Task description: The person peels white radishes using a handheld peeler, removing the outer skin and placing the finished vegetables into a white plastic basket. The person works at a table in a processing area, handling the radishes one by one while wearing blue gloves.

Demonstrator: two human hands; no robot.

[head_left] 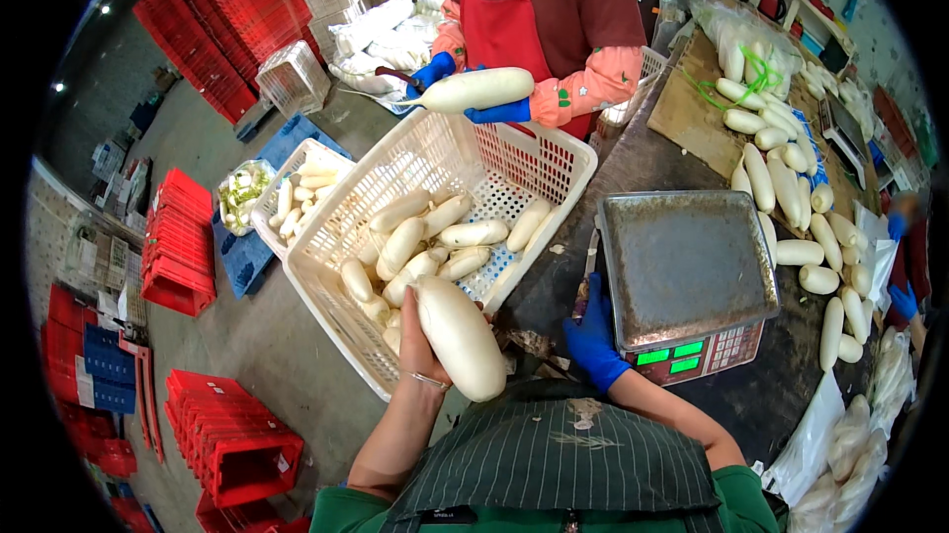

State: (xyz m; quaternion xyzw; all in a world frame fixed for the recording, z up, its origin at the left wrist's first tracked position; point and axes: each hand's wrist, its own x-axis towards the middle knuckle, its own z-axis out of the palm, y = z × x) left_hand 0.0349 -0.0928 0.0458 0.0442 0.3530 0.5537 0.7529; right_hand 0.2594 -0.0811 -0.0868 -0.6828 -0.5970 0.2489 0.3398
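My bare left hand, with a bracelet at the wrist, grips a large white radish over the near corner of a white slatted crate. Several more radishes lie in that crate. At the left edge of a weighing scale, my right hand wears a blue glove with its fingers bent. A narrow, blade-like thing sticks up beside the glove; what it is cannot be made out. The scale's metal pan is bare, and its green displays are lit.
Across the crate, a co-worker in a red apron holds another radish and a knife. Many radishes lie on the dark table to the right, near plastic bags. Red crates stand stacked on the floor at left.
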